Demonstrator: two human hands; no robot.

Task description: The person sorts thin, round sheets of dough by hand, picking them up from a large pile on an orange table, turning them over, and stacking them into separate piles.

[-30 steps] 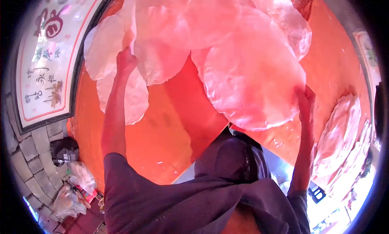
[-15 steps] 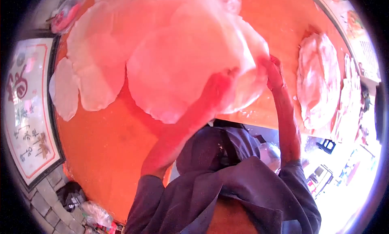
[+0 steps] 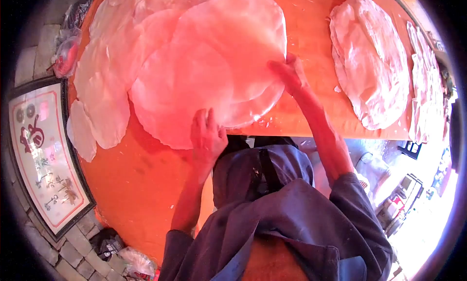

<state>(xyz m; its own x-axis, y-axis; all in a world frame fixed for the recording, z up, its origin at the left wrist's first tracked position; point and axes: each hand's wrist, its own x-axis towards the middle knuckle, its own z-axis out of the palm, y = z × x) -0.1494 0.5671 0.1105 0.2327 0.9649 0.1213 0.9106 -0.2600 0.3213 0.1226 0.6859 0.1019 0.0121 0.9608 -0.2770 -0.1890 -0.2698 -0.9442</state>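
Note:
Large thin round whitish sheets, like rolled dough, overlap on the orange table; the top sheet (image 3: 209, 62) lies nearest me. My left hand (image 3: 208, 137) rests at the near edge of this pile, palm down, fingers stretched out and slightly apart on the sheet. At the right edge, my right hand (image 3: 290, 76) touches the sheet, one finger reaching over it and another pointing away. I see no sheet gripped in either hand. More sheets (image 3: 104, 101) fan out to the left and far side, with a smaller flap (image 3: 83, 130) hanging lowest.
A folded oval stack of sheets (image 3: 369, 62) lies to the right on the orange table (image 3: 151, 198). Beyond it is another pleated stack (image 3: 425, 81). A framed sign with writing (image 3: 48, 159) stands at the left. Plastic bags (image 3: 136, 261) lie on the brick floor.
The top sheet lies flatter, its right edge further left in view. My left hand has drawn back toward me and spread its fingers; my right hand has moved left. The view has shifted too.

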